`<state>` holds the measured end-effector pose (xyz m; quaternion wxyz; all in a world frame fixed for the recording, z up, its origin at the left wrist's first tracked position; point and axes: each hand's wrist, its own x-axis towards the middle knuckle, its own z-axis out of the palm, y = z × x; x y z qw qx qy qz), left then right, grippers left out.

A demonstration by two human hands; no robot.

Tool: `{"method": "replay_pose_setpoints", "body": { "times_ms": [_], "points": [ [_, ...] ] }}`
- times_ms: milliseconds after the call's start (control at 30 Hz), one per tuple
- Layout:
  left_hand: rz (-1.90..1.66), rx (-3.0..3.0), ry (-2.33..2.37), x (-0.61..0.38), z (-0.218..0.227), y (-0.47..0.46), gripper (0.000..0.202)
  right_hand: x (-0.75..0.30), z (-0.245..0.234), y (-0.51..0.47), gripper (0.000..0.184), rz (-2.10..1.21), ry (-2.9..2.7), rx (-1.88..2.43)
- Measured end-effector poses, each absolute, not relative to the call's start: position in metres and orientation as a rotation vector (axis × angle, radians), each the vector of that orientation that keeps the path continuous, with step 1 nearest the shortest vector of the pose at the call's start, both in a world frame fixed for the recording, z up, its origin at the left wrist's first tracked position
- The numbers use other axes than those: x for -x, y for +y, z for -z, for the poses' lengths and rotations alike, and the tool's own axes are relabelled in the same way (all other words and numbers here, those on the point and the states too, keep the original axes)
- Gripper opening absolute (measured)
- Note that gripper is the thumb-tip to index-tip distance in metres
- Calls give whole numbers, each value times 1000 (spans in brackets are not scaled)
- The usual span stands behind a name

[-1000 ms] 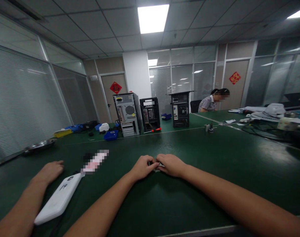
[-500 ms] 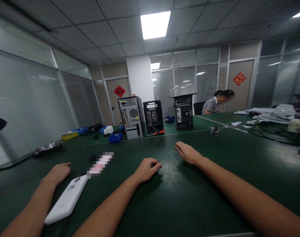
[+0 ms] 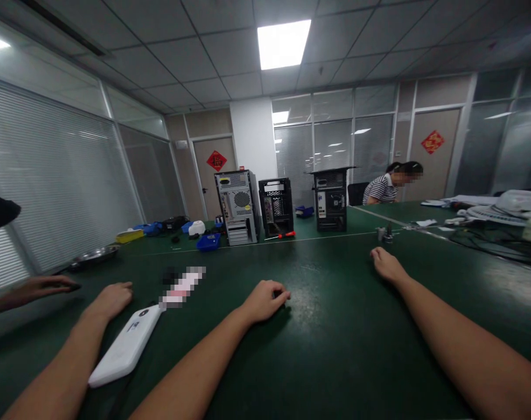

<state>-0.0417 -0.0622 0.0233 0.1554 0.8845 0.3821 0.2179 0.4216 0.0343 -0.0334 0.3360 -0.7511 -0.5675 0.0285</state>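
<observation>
My left hand (image 3: 265, 301) rests on the green table (image 3: 327, 350) with its fingers curled and the thumb bent toward them. A dark gap shows between thumb and fingers; whether anything is in it is too small to tell. Farther right, my right hand (image 3: 388, 265) lies on the tabletop with fingers bent and pressed together. What they hold, if anything, is hidden. Just beyond it stand small metallic pieces (image 3: 384, 234). To the left of my left forearm lies a white phone-shaped device (image 3: 128, 344), beside a blurred pinkish patch.
Three computer cases, one silver (image 3: 238, 207) and two black (image 3: 276, 207) (image 3: 331, 201), stand behind a red screwdriver (image 3: 280, 235) and a blue tray (image 3: 208, 242). A co-worker's hands (image 3: 112, 298) are at left. Cables (image 3: 488, 242) lie right; another person (image 3: 381, 188) sits behind.
My right hand has moved right across the table, up to the small metallic pieces. My left hand stays in place. Another hand has come into view at the far left.
</observation>
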Motion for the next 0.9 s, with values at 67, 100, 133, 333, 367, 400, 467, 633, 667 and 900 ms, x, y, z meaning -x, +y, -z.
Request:
{"method": "replay_pose_setpoints", "body": {
  "times_ms": [67, 100, 133, 333, 367, 400, 467, 633, 667, 900],
  "points": [
    [-603, -2526, 1094, 41, -25, -63, 34, -423, 35, 37, 34, -65, -1465, 1956],
    [-596, -2523, 1094, 40, -25, -64, 34, -423, 36, 38, 34, -60, -1462, 1952],
    [-594, -2519, 1095, 40, -26, -64, 34, -424, 36, 38, 34, -60, -1464, 1948],
    [-582, -2503, 1100, 38, -29, -67, 35, -420, 28, 33, 36, -41, -1484, 1874],
    [-580, -2504, 1096, 37, -29, -68, 35, -419, 24, 31, 36, -20, -1492, 1854],
    [-582, -2503, 1093, 37, -29, -68, 35, -417, 19, 29, 37, 14, -1496, 1835],
    [-585, -2498, 1090, 37, -29, -68, 35, -415, 6, 24, 38, 110, -1496, 1799],
    [-588, -2510, 1079, 40, -25, -63, 36, -423, -19, 7, 51, 270, -1480, 1836],
    [-587, -2513, 1074, 41, -24, -62, 36, -427, -21, 5, 54, 278, -1470, 1857],
    [-583, -2507, 1069, 43, -20, -57, 36, -458, -8, 3, 43, 274, -1549, 1840]
  ]
}}
